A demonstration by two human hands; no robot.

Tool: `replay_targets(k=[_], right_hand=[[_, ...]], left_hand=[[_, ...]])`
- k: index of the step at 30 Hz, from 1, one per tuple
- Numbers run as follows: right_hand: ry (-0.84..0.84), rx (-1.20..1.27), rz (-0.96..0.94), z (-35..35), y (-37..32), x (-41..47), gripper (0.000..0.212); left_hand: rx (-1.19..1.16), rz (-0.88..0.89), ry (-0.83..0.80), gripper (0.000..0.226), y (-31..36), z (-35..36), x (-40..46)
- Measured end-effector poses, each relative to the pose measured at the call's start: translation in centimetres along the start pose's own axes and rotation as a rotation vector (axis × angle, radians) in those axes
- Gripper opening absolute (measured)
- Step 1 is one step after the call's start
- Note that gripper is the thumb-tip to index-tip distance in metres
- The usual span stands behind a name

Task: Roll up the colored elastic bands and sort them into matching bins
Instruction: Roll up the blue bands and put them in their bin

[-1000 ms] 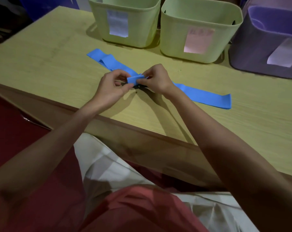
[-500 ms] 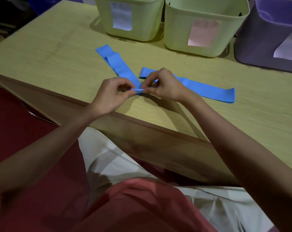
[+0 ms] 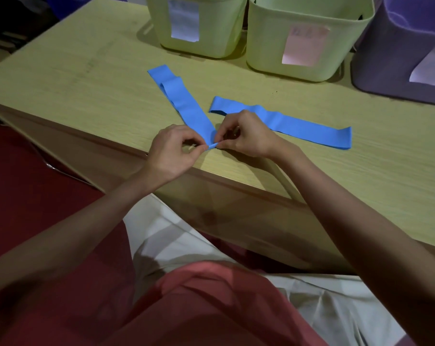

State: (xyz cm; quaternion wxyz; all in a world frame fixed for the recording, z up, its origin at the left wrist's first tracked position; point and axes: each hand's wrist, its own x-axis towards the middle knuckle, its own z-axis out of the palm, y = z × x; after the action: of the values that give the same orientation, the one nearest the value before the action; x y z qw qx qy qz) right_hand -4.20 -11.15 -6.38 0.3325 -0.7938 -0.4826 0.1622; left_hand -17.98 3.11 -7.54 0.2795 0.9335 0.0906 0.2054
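Two blue bands lie on the table (image 3: 61, 78), and three bins stand along its far edge. The left green bin (image 3: 211, 26), the middle green bin (image 3: 266, 33) and the purple bin (image 3: 386, 58) hide their insides. The left hand (image 3: 170, 156) and right hand (image 3: 246, 139) both pinch the near end of the left band (image 3: 186, 106). The right band (image 3: 298, 124) lies flat just behind the right hand.

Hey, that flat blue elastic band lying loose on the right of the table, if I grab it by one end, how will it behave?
The flat blue elastic band would probably droop limply: it lies thin and flat on the wooden table with slight ripples. It looks light, so a push would likely slide or bunch it. It seems unlikely to roll until wound, as both hands are starting on the other band.
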Motion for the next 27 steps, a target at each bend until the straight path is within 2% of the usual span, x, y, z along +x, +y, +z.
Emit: replay_targets(k=[9,15,17,20,27], right_hand=[[0.036,-0.01,0.044,0.2,-0.4,0.0,0.006],[0.088,-0.201,-0.043,1.1,-0.7,0.0,0.007],[0.122,-0.275,-0.095,1.2,-0.5,-0.3,0.008],[0.112,-0.321,-0.166,1.4,-0.4,-0.8,0.012],[0.095,-0.207,-0.169,1.0,0.6,-1.0,0.014]], left_hand=[[0.068,-0.075,0.071,0.002,0.4,0.7,-0.2],[0.097,-0.163,0.077,0.008,0.5,1.1,0.1],[0.109,-0.124,0.07,0.015,0.8,1.0,0.2],[0.133,-0.067,0.052,0.01,1.2,1.0,0.0],[0.125,-0.007,0.073,0.005,0.9,0.9,-0.7]])
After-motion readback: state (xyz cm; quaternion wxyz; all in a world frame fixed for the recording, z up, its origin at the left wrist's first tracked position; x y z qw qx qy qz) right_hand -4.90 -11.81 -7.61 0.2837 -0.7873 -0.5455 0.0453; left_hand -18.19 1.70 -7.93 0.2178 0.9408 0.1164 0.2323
